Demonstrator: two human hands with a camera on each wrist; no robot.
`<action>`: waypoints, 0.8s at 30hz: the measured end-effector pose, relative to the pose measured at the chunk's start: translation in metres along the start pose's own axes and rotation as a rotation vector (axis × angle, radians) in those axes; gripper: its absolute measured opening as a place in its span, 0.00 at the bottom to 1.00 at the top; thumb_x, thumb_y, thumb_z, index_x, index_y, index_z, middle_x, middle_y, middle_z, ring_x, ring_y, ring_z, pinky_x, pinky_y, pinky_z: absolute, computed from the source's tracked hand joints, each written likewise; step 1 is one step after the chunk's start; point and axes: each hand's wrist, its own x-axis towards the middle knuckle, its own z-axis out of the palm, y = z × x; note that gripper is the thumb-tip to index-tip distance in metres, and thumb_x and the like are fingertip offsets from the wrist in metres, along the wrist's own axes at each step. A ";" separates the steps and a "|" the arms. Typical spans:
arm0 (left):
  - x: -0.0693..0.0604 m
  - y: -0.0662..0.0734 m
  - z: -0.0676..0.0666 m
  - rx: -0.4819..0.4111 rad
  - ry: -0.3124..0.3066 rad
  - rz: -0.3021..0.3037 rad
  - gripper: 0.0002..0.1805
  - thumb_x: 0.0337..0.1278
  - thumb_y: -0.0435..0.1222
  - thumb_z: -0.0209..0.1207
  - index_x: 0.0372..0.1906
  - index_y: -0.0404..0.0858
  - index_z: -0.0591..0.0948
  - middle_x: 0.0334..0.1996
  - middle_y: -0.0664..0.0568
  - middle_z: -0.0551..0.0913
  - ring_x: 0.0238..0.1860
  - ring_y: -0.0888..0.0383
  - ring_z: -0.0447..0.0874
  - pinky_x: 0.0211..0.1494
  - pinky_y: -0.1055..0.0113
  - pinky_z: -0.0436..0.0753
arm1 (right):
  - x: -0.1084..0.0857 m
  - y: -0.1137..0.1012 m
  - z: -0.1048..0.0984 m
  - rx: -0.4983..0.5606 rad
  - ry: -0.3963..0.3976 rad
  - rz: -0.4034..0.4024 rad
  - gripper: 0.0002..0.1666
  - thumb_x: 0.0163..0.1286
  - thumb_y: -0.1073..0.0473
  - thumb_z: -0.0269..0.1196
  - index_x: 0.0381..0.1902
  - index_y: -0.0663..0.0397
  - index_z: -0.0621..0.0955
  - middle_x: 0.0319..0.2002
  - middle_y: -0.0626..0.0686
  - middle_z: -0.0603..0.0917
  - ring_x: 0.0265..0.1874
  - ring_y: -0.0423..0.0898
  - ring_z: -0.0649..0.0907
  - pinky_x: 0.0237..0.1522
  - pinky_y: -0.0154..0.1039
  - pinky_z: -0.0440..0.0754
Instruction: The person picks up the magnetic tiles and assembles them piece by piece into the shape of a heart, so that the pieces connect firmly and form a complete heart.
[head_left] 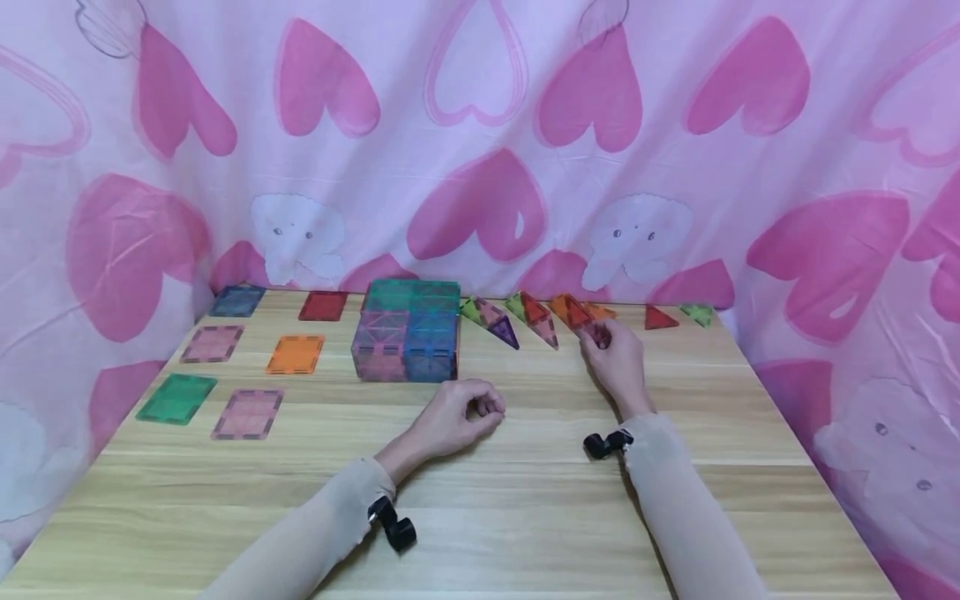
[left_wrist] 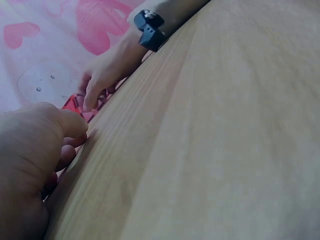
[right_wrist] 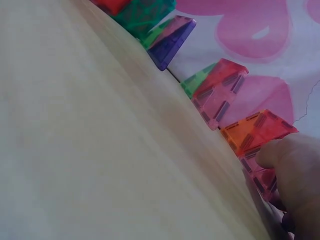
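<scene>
Pinching pink triangle tile [right_wrist: 260,177] in grip of right hand [head_left: 617,358], against orange triangle [right_wrist: 241,136] and red triangle [right_wrist: 270,129]; likely to hold edges aligned. Resting left hand [head_left: 456,415] on worktop [head_left: 525,517] near tile block [head_left: 431,329], loosely curled, gripping nothing; apparently parked out of way. Working apart from neighbouring tile cluster [head_left: 534,313], probably to stop edges catching.

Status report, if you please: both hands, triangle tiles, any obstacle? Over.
Right hand pinching pink tile beside orange triangle and red triangle. Left hand loosely curled, seemingly empty, near tile block. No obstruction seen at right hand.
</scene>
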 end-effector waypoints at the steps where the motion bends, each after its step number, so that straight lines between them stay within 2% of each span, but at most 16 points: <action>1: 0.000 0.000 0.000 0.001 0.001 0.000 0.01 0.71 0.33 0.72 0.42 0.42 0.91 0.36 0.60 0.89 0.36 0.66 0.84 0.41 0.68 0.86 | 0.001 0.000 0.001 0.000 -0.003 -0.002 0.12 0.80 0.56 0.71 0.49 0.61 0.89 0.39 0.60 0.87 0.38 0.55 0.83 0.43 0.46 0.79; 6: -0.001 0.002 -0.001 0.001 0.003 -0.005 0.04 0.70 0.32 0.73 0.42 0.45 0.91 0.36 0.60 0.89 0.37 0.66 0.85 0.41 0.67 0.86 | 0.002 0.000 0.001 0.070 -0.018 0.035 0.20 0.81 0.48 0.70 0.56 0.60 0.87 0.45 0.60 0.88 0.43 0.53 0.84 0.48 0.45 0.80; 10: -0.001 0.003 -0.002 0.002 -0.005 -0.017 0.05 0.70 0.31 0.73 0.42 0.45 0.91 0.36 0.60 0.89 0.37 0.65 0.85 0.42 0.67 0.86 | 0.001 0.006 -0.005 0.223 0.059 0.106 0.26 0.85 0.42 0.63 0.63 0.58 0.85 0.52 0.60 0.87 0.47 0.48 0.83 0.51 0.39 0.78; 13: 0.000 0.002 -0.001 0.005 -0.010 -0.020 0.05 0.70 0.31 0.73 0.42 0.45 0.91 0.37 0.60 0.90 0.37 0.66 0.85 0.42 0.67 0.86 | 0.003 0.016 -0.013 0.253 0.134 0.121 0.23 0.88 0.47 0.59 0.64 0.58 0.86 0.54 0.60 0.86 0.46 0.48 0.82 0.50 0.37 0.77; 15: 0.000 0.002 0.000 0.006 -0.012 -0.017 0.05 0.70 0.31 0.73 0.42 0.45 0.91 0.37 0.60 0.90 0.37 0.66 0.85 0.43 0.67 0.86 | 0.005 0.024 -0.018 0.207 0.134 0.102 0.20 0.87 0.54 0.58 0.66 0.58 0.86 0.56 0.61 0.85 0.49 0.51 0.83 0.53 0.40 0.78; 17: 0.000 0.002 0.000 0.007 -0.013 -0.009 0.05 0.70 0.31 0.73 0.42 0.45 0.91 0.37 0.60 0.90 0.37 0.67 0.85 0.43 0.67 0.86 | 0.007 0.032 -0.023 0.135 0.090 0.053 0.21 0.83 0.63 0.59 0.68 0.60 0.85 0.59 0.64 0.83 0.55 0.57 0.85 0.60 0.48 0.79; 19: 0.001 0.002 0.001 0.004 -0.015 -0.004 0.05 0.70 0.31 0.73 0.43 0.44 0.91 0.36 0.60 0.89 0.37 0.67 0.85 0.42 0.68 0.86 | 0.010 0.037 -0.027 0.066 0.009 -0.014 0.25 0.79 0.68 0.59 0.71 0.62 0.82 0.65 0.67 0.82 0.64 0.64 0.82 0.67 0.59 0.76; 22: 0.000 0.002 0.000 -0.002 -0.013 -0.003 0.03 0.70 0.31 0.72 0.43 0.42 0.91 0.37 0.59 0.90 0.37 0.67 0.85 0.42 0.68 0.86 | 0.014 0.040 -0.029 -0.010 -0.117 -0.116 0.30 0.76 0.71 0.60 0.75 0.67 0.79 0.73 0.71 0.79 0.73 0.71 0.74 0.76 0.69 0.68; 24: -0.001 0.001 0.000 -0.004 -0.006 -0.005 0.03 0.70 0.31 0.72 0.43 0.42 0.91 0.37 0.59 0.89 0.37 0.67 0.85 0.42 0.68 0.86 | 0.015 0.040 -0.029 -0.035 -0.165 -0.156 0.30 0.76 0.71 0.61 0.75 0.70 0.78 0.74 0.73 0.77 0.74 0.73 0.72 0.77 0.71 0.65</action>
